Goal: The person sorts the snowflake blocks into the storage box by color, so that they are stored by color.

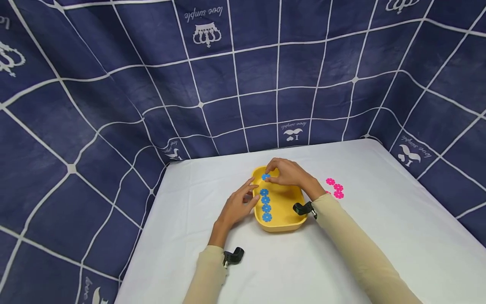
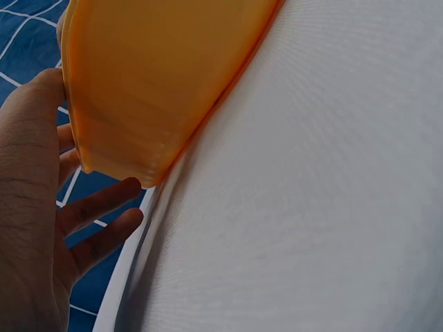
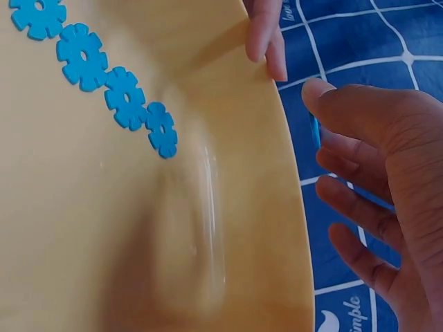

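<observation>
A yellow tray (image 1: 284, 207) with rounded corners rests on the table. Four-like rows aside, several blue snowflake discs (image 1: 266, 208) lie in a line along its left side; the right wrist view shows their notched edges and centre holes (image 3: 84, 57). My left hand (image 1: 238, 206) holds the tray's left rim, thumb over the edge and some fingers spread along the outer wall (image 2: 104, 207). Above the far end of the tray, my right hand (image 1: 287, 172) pinches another blue snowflake disc (image 1: 265, 177) between thumb and fingertips. That disc appears edge-on in the right wrist view (image 3: 315, 131).
Several pink snowflake discs (image 1: 338, 194) lie on the white tablecloth (image 1: 364, 240) right of the tray, one partly hidden by the right forearm. A navy curtain with white lines (image 1: 258, 84) stands behind and at both sides of the table.
</observation>
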`<state>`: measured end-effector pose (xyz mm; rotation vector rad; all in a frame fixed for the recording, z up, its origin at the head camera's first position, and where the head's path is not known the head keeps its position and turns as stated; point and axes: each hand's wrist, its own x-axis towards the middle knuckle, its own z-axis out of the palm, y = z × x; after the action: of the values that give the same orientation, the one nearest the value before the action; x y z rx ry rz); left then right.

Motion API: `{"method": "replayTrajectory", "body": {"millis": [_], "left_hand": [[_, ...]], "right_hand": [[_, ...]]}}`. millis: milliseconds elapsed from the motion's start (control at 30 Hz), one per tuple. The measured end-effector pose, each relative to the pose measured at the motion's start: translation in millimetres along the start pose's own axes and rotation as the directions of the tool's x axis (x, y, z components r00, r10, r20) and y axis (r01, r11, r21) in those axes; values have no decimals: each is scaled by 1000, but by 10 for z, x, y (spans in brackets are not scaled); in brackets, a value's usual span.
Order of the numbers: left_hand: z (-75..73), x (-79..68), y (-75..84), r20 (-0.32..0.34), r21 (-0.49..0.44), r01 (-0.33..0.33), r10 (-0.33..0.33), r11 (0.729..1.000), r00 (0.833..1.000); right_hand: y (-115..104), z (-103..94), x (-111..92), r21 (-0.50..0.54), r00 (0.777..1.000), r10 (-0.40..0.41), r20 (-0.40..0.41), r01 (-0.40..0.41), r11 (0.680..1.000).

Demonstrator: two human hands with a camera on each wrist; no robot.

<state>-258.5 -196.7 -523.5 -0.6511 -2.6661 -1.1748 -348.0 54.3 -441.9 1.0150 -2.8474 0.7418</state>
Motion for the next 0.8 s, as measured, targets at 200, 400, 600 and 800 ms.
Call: {"method": "replayTrajectory", "body": {"millis": [200, 400, 600, 800], "left_hand": [[9, 2, 16, 8, 3, 8, -8, 1000, 1000], [15, 9, 5, 2, 6, -8, 8, 1000, 1000], [17, 13, -4, 0, 8, -12, 12, 1000, 1000], [26, 22, -5, 3, 8, -19, 19, 1000, 1000]], "right_hand": [[-1, 36, 75, -7, 1000, -20, 13, 20, 1000], [3, 69, 122, -19, 999, -14, 39, 15, 1000], [11, 127, 175, -72, 996, -2, 87, 8, 997], [37, 203, 249, -125, 988, -4, 155, 24, 992]]}}
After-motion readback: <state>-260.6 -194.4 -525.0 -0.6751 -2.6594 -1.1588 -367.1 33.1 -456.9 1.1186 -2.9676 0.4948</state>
